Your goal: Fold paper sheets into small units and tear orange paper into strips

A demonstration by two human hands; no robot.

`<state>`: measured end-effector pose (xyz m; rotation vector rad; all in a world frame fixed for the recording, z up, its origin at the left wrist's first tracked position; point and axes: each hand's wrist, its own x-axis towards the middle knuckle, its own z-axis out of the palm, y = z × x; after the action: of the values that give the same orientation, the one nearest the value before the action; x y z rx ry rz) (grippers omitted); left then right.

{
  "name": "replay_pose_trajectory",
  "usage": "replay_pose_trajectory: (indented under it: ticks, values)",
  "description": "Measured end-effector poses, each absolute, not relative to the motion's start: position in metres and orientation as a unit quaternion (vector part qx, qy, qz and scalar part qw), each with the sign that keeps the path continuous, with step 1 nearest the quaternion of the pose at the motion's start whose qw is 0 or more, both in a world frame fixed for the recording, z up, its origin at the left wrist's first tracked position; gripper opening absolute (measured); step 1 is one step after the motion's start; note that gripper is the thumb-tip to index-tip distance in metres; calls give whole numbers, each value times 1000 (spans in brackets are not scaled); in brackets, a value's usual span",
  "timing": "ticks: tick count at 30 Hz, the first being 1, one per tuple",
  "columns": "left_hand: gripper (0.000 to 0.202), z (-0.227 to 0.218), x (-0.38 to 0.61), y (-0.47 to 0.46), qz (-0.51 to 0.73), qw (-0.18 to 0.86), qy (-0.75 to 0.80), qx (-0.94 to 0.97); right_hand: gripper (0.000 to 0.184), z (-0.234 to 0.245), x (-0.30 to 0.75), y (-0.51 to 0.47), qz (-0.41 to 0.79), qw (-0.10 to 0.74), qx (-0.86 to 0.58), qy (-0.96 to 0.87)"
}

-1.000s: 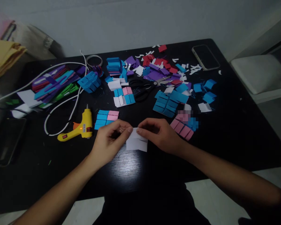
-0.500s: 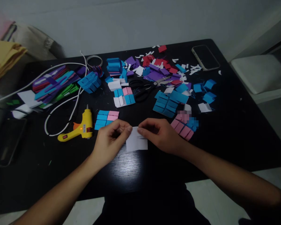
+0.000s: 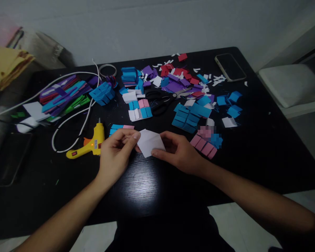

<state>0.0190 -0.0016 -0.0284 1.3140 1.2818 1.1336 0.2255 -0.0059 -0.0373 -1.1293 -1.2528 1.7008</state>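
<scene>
The left hand (image 3: 118,148) and right hand (image 3: 182,152) pinched white paper (image 3: 150,141) between them, apparently to position it; the next move seemed to need a light, even grip.

1. The bare left hand (image 3: 118,148) is pinching, its thumb (image 3: 133,139) pressing toward curled fingers.
2. The bare right hand (image 3: 180,154) is gripping, its thumb (image 3: 161,154) pointing left, its fingertips hiding from view.
3. The bare, tapering left forearm (image 3: 73,206) is slanting up rightward; the bare, tapering right forearm (image 3: 241,187) is slanting up leftward.
4. Both hands are facing each other, staying apart.
</scene>
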Motion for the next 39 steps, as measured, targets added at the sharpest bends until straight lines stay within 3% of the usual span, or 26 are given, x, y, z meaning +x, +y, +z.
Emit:
replay_pose_trajectory:
  ticks: [8,12,20,27,30,35,39]
  values:
    - [30,-26,20,-3,403,588,486,506,33,-44,228,1,592,463,-487,-446]
    - [17,-27,20,-4,356,577,499,540,33,-44,227,0,590,475,-466,-458]
    - [17,-24,19,-2,342,570,503,552,34,-44,227,1,560,516,-482,-433]
    - [18,-27,20,-2,366,592,500,515,40,-39,224,-3,630,458,-462,-425]
    - [30,-31,21,-3,376,606,492,498,36,-38,225,-4,641,447,-458,-424]
    - [55,-29,15,-6,395,520,454,607,21,-38,229,-4,577,433,-473,-505]
    - [33,-26,9,-6,329,420,445,719,23,-39,229,-3,579,431,-463,-514]
